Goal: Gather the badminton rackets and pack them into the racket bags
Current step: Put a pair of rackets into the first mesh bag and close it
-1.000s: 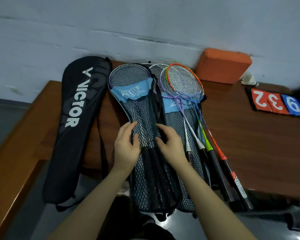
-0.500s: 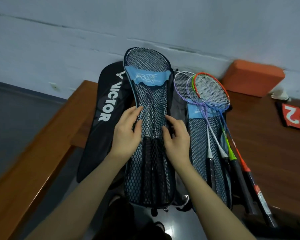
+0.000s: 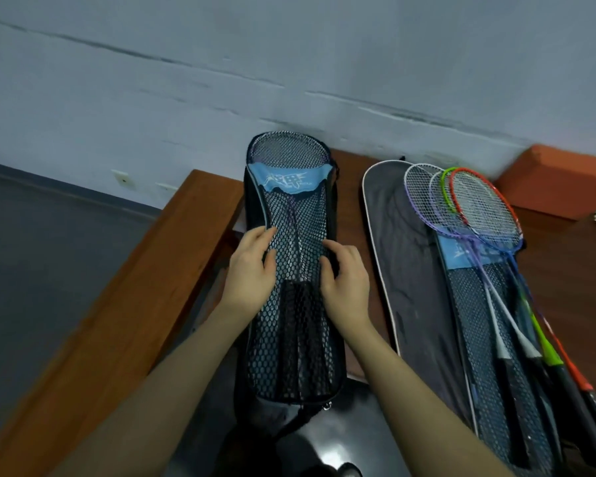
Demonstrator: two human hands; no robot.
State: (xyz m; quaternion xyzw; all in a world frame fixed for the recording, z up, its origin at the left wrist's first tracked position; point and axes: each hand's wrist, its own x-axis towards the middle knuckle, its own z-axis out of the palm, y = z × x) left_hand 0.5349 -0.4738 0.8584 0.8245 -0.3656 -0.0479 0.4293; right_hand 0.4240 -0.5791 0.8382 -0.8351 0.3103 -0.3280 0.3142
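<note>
A black mesh racket bag (image 3: pixel 295 342) with a light-blue band lies lengthwise on the table's left part, and a purple-shafted racket shows through the netting. My left hand (image 3: pixel 252 271) grips the bag's left side and my right hand (image 3: pixel 346 282) grips its right side, both at mid-length. Black fabric of another bag (image 3: pixel 255 420) shows under its near end. To the right, several loose rackets (image 3: pixel 475 210) with purple, green and orange frames lie on a second mesh bag (image 3: pixel 489 342). That bag rests on an opened dark bag (image 3: pixel 403 256) with white trim.
The brown wooden table (image 3: pixel 145 294) has its left edge close beside the mesh bag, with grey floor beyond. An orange block (image 3: pixel 561 182) stands against the grey wall at the back right. A dark shiny surface (image 3: pixel 327 452) lies below the table's near edge.
Both hands have carried the mesh bag with its racket leftwards, away from the racket pile, and set it over the black bag. The view has swung left with it.
</note>
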